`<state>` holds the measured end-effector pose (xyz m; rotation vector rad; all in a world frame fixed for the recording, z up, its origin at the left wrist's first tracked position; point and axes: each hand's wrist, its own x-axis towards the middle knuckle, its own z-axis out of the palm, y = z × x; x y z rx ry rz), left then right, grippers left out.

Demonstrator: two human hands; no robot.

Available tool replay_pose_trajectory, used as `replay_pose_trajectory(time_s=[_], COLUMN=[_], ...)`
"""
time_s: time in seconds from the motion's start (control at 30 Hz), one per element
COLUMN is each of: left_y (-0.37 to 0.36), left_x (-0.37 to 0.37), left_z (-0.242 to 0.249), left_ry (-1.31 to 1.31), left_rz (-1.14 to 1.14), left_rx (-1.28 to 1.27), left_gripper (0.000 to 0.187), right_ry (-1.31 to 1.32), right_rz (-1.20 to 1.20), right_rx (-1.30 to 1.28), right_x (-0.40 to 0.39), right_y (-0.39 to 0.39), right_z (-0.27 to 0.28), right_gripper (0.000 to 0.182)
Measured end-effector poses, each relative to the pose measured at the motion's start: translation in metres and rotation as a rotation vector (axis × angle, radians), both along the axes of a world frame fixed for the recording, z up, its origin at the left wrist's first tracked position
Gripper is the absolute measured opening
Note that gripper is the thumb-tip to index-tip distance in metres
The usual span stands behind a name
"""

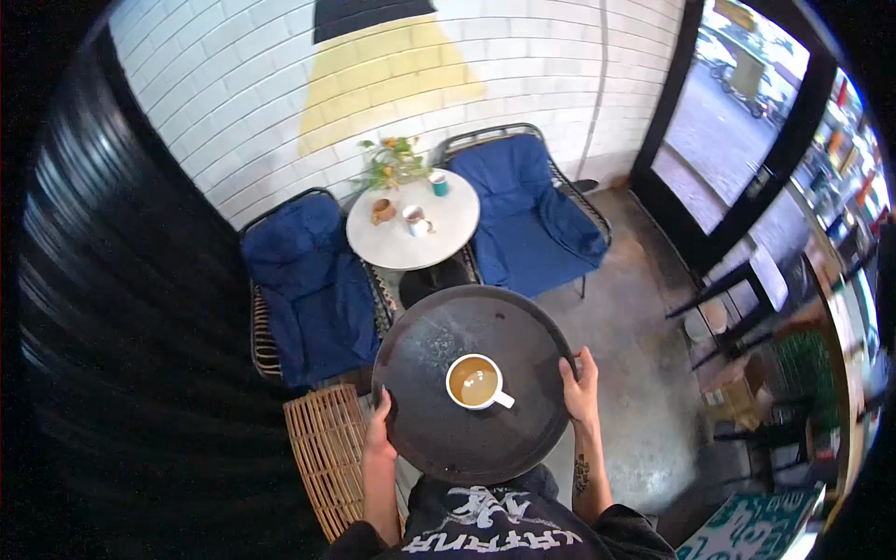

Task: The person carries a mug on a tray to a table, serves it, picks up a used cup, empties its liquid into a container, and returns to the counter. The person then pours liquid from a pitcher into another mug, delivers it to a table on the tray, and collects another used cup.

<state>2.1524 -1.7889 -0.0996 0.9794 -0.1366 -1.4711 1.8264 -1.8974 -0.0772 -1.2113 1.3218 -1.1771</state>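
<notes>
A round dark serving tray [429,439] is held level in front of my body. My left hand [378,427] grips its left rim, thumb on top and the other fingers hidden beneath. On the right rim, my right hand [580,385] holds the tray the same way. A white cup [474,382] of light brown drink stands near the tray's middle, its handle pointing to the lower right. Past the tray is a small round table [411,254] bearing a white cup [414,217], a brown pot-like item [384,211], a teal cup [439,185] and a flowering plant [392,161].
Blue cushioned chairs stand left [313,289] and right [527,215] of the table. A rattan piece [322,448] is close by my left arm. A glass door [733,121] is at the upper right, with a dark stool [747,294] and a long counter [831,308] below it.
</notes>
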Motion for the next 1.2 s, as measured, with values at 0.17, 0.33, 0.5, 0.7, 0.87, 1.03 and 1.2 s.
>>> replay_pose_trajectory(time_s=[0.17,0.33,0.5,0.7,0.87,1.03,1.2], left_y=[-0.078,-0.133,-0.19,-0.266,-0.326,-0.365,-0.376], left_x=[0.013,0.019,0.044,0.105,0.173,0.242,0.277], left_z=[-0.012,0.021,0.015,-0.012,-0.016,-0.016,-0.02], left_ry=[-0.07,-0.191,-0.25,-0.232,-0.169,-0.194,-0.199], left_rz=[0.101,0.181,0.256,0.335,0.359,0.434,0.598], left_rx=[-0.019,0.054,0.128,0.127,0.113,0.147,0.289], left_gripper=[0.06,0.06,0.06,0.063,0.063,0.059,0.056], right_ry=[-0.16,-0.187,-0.219,-0.188,-0.221,-0.238,-0.124], right_rz=[0.131,0.217,0.3,0.352,0.367,0.413,0.499], right_rx=[-0.086,-0.008,0.014,0.041,0.065,0.052,0.196], right_x=[0.023,0.052,0.094,0.159,0.222,0.303,0.362], right_y=[-0.107,-0.183,-0.248,-0.333,-0.401,-0.461,-0.509], right_z=[0.011,0.009,0.005,-0.003,-0.015,-0.017,-0.034], right_gripper=[0.018,0.021,0.024,0.025,0.025,0.029,0.037])
